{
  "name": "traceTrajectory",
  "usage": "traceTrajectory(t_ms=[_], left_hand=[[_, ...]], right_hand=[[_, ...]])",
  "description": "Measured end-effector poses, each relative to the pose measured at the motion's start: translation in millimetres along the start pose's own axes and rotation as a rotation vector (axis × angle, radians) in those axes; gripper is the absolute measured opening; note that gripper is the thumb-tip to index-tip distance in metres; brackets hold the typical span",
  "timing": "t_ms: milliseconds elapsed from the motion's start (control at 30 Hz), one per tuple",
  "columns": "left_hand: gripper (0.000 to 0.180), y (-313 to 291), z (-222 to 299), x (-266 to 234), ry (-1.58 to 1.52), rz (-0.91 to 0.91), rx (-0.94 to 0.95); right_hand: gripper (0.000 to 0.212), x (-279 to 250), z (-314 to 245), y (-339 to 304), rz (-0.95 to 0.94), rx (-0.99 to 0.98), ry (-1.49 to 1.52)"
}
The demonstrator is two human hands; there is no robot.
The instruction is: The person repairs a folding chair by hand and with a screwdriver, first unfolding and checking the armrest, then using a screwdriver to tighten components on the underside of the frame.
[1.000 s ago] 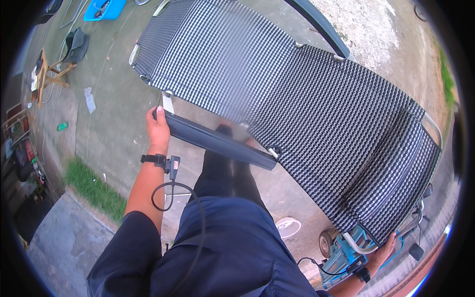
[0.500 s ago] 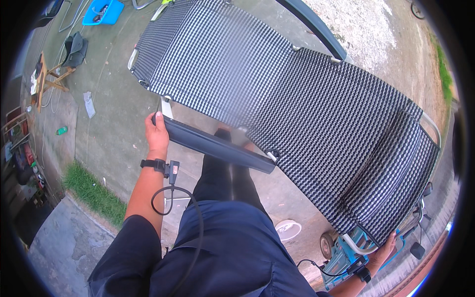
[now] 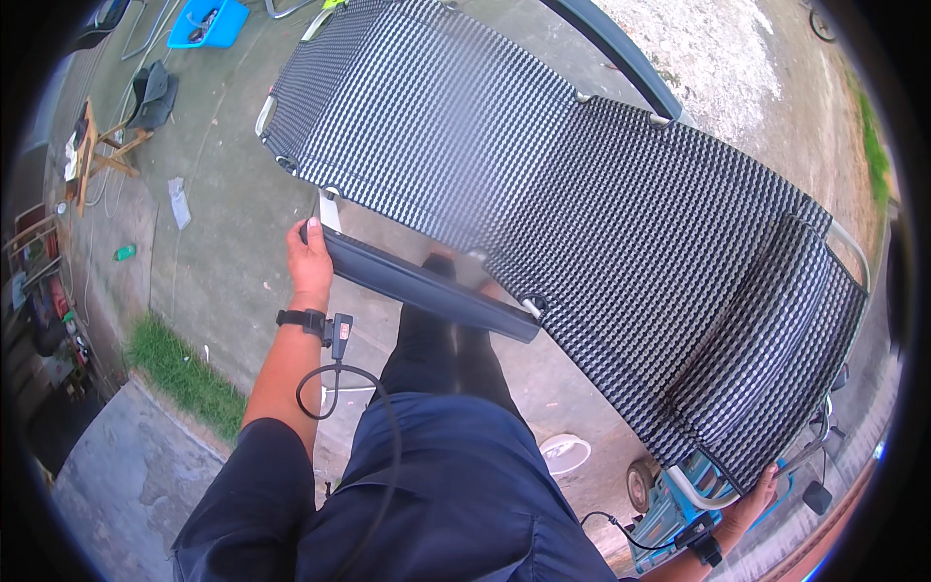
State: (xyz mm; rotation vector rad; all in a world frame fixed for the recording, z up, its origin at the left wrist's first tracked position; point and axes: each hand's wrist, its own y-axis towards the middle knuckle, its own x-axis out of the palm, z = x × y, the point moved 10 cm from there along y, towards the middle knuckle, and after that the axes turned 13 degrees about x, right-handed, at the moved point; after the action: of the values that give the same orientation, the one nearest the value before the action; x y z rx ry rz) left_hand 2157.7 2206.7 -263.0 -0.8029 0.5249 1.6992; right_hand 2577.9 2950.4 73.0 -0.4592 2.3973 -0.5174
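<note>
A folding lounge chair [image 3: 621,223] with black-and-white woven fabric stretches diagonally across the view, its padded headrest [image 3: 752,335] toward the lower right. My left hand [image 3: 310,260] is closed around the end of the near dark armrest [image 3: 427,286], thumb on top. At the headrest end, my right hand [image 3: 752,500] has its fingers closed on the chair's edge beside the pale bent frame tube [image 3: 700,493]; part of that grip is hidden beneath the chair. The far armrest [image 3: 621,58] curves along the opposite side. A smear blurs the middle of the fabric.
Beneath the headrest end sits a blue wheeled machine [image 3: 669,514], near a white bowl [image 3: 564,453]. A blue tub [image 3: 207,24], a wooden folding stand [image 3: 107,150] and a green can [image 3: 124,252] are on the left. White rubble [image 3: 722,58] lies beyond the chair.
The view has shifted slightly, and the headrest end sits a touch farther right in it. Both hands keep their grips on the lounge chair.
</note>
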Motion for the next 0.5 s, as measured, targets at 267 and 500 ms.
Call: traceTrajectory(t_ms=[267,500], left_hand=[[0.054,0.1,-11.0,2.5,-0.017,0.001,-0.018],[0.052,0.7,-5.4,0.1,-0.013,0.036,-0.008]], right_hand=[[0.031,-0.1,7.6,10.4,-0.027,0.039,0.043],[0.040,-20.4,-3.8,-1.8,0.039,-0.025,-0.042]])
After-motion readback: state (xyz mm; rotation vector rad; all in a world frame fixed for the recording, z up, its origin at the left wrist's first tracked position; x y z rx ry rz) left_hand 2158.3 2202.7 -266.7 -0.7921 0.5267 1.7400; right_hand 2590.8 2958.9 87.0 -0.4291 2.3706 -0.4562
